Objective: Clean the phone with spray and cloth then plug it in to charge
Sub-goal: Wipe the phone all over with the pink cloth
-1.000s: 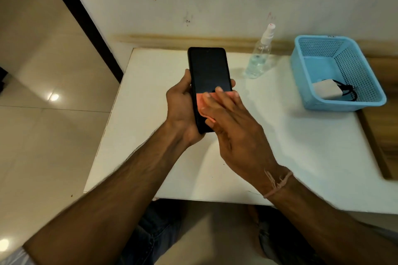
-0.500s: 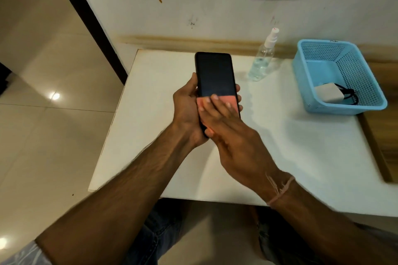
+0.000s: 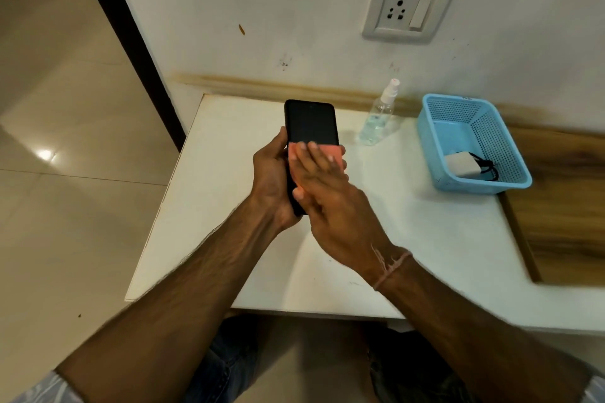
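Two hands meet on the phone (image 3: 309, 123), which is held tilted above the white table (image 3: 229, 206), dark screen facing the camera. L hand (image 3: 270, 180) grips the phone's lower half from behind: thumb along its left edge, fingertips just showing past its right edge. R hand (image 3: 330, 203) lies flat over the lower screen, fingers straight & close together, pressing a pink cloth (image 3: 329, 150) against the glass. The cloth peeks out beyond the fingertips & at the phone's right edge; the upper half of the screen is uncovered. A thin thread band (image 3: 393, 267) circles the R wrist, below & right of the phone.

Right of the phone & a bit farther back, apart from it, a clear spray bottle (image 3: 378, 118) w/ a white nozzle stands upright on the table by the wall. Farther right of the phone sits a blue basket (image 3: 425, 127) w/ a white charger (image 3: 461, 165) & a black cable (image 3: 487, 167) inside. Above & right of the phone, a wall socket (image 3: 407, 8) w/ a switch.
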### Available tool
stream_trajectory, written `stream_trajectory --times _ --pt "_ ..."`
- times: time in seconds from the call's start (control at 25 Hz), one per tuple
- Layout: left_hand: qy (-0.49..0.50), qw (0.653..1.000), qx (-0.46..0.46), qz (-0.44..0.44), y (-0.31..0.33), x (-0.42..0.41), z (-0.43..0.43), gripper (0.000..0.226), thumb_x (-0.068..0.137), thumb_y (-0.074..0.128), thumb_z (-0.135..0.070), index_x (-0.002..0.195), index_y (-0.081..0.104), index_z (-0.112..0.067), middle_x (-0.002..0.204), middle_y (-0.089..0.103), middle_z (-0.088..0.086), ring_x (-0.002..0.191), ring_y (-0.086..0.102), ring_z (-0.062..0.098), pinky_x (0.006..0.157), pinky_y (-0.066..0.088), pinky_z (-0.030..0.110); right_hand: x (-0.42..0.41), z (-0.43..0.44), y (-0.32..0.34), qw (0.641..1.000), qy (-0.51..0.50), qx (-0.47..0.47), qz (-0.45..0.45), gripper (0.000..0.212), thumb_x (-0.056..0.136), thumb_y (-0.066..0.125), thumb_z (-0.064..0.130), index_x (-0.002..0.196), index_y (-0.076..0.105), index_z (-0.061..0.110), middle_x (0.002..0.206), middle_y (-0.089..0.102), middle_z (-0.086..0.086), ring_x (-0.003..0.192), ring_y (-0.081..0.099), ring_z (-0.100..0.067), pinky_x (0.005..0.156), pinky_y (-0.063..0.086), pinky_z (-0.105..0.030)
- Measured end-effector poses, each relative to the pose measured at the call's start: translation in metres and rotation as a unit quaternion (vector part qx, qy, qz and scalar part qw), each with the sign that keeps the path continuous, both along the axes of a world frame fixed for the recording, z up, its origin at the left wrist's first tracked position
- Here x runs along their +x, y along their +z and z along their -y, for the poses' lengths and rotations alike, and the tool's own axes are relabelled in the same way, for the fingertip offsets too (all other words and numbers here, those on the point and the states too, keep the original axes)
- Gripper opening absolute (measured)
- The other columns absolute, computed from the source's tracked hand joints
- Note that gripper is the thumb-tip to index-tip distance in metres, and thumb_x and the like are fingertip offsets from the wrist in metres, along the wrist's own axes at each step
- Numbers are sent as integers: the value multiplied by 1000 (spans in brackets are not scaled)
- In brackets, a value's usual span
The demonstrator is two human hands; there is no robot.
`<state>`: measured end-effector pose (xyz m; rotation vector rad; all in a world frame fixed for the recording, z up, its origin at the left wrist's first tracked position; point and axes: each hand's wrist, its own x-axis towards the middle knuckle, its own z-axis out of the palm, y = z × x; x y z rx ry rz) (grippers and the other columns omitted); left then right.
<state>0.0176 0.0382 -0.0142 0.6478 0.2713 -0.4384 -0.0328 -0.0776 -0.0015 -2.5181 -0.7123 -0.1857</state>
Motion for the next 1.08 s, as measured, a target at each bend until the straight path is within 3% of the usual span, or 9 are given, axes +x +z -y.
stream_trajectory --times 0.16,0.28,0.44,0.56,0.64,0.76,0.88,1.08 --pt "-16 999 -38 24 1 1 -5 73 100 32 -57 140 54 0 120 62 24 98 62 36 94 51 47 -39 36 -14 991 79 -90 65 47 101 39 25 146 38 11 154 34 -3 145 25 -18 117 29 -39" --pt "-20 999 -5 34 0 -1 0 72 100 32 -59 134 62 -3 125 62 24 101 63 37 96 52 45 -32 50 -10 993 23 -90 77 46 101 42 23 145 40 9 152 37 -4 144 28 -20 111 38 -42" --pt "-6 999 27 26 0 -5 7 63 101 38 -57 113 77 -9 116 73 17 101 73 30 85 61 39 0 16 6 994 -64 -53 70 48 102 40 19 147 32 6 156 29 -8 147 16 -20 120 23 -42" --pt "-21 1000 -2 17 2 -7 4 70 99 38 -59 128 67 -2 122 69 19 106 69 33 96 55 45 -2 -1 2 996 -44 -47 57 48 103 38 22 148 30 8 157 26 -6 148 13 -18 122 13 -39" --pt "-37 999 -25 23 4 -6 0 75 98 36 -59 137 58 1 122 66 21 102 66 33 94 53 45 -22 4 -8 994 -2 -72 77 49 102 40 24 148 32 10 156 29 -4 147 17 -17 121 15 -36" --pt "-24 998 -48 30 4 -4 -5 72 98 36 -57 136 60 -1 122 65 23 98 65 35 93 54 46 -45 32 -16 989 64 -102 89 48 102 38 29 148 35 13 155 32 -1 146 23 -16 118 27 -38" --pt "-24 999 -31 22 5 -6 1 71 99 37 -58 136 60 -2 126 63 25 104 64 35 97 52 45 -35 48 -11 991 33 -101 83 48 102 40 27 147 36 11 155 33 -2 146 23 -16 115 33 -40" --pt "-14 1000 -12 -13 5 -13 12 60 98 45 -54 115 76 -6 120 72 17 107 72 31 91 59 39 8 12 6 995 -65 -59 52 50 104 28 28 151 20 12 160 17 -2 149 5 -12 122 12 -36"
